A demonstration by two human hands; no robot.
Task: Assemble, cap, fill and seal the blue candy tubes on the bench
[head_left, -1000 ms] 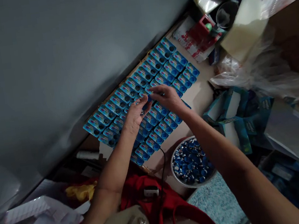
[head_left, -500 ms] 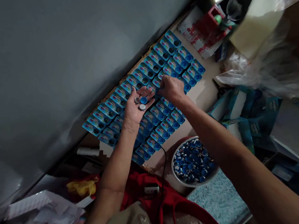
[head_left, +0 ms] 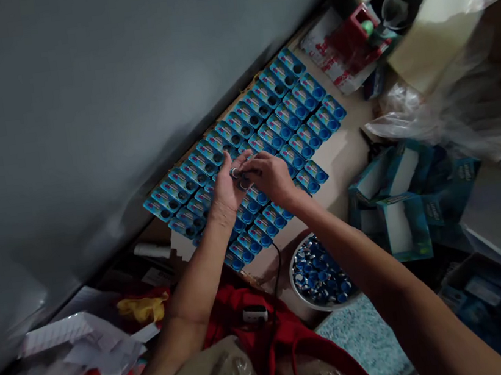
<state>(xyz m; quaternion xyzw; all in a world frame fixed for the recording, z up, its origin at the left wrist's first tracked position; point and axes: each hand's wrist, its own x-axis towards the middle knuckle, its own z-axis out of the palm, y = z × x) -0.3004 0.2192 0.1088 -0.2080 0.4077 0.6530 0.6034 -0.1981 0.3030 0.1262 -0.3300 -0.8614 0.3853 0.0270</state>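
Note:
My left hand (head_left: 224,192) is turned palm up over the rows of blue blister cards, cupping a few small round silver-and-blue caps (head_left: 234,172). Above that palm, my right hand (head_left: 275,177) has thumb and fingers pinched together at a cap, which they partly cover. Blue cards (head_left: 279,127) lie in slanting rows on a pale board; those in the far row show dark round hollows, while many nearer ones have blue discs in them. Both hands hide some cards in the middle rows. A round bowl (head_left: 293,283) full of similar caps stands nearer me, partly behind my right forearm.
Along the far side runs a grey wall (head_left: 79,81). At right lie open blue boxes (head_left: 404,226), clear plastic (head_left: 445,125) and a red device (head_left: 353,38). Papers (head_left: 62,335) and a yellow cloth (head_left: 141,309) are heaped at left. A dark cable (head_left: 279,263) crosses near the bowl.
My right hand has moved left and toward me, from the cards to my left palm, where its fingers now touch the caps. The left hand has stayed nearly in place.

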